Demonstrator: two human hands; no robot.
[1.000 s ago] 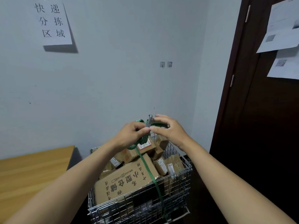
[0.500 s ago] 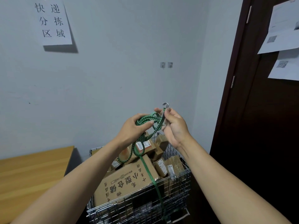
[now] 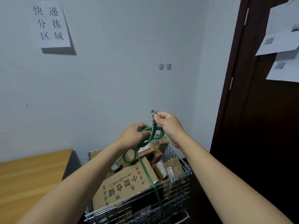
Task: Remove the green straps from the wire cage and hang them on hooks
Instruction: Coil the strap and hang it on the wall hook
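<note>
Green coiled strap (image 3: 152, 135) hangs above the wire cage (image 3: 178, 196): the left hand (image 3: 131, 135) curls its fingers round the loops, the right hand (image 3: 169, 125) pinches the end below its metal hook (image 3: 153, 112) (tip upward). A taut green strap (image 3: 146, 172) crosses the cardboard box (image 3: 126, 185).

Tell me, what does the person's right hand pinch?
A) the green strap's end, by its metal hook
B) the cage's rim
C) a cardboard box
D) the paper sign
A: the right hand pinches the green strap just under its metal hook, above the coils the left hand grips.
</note>
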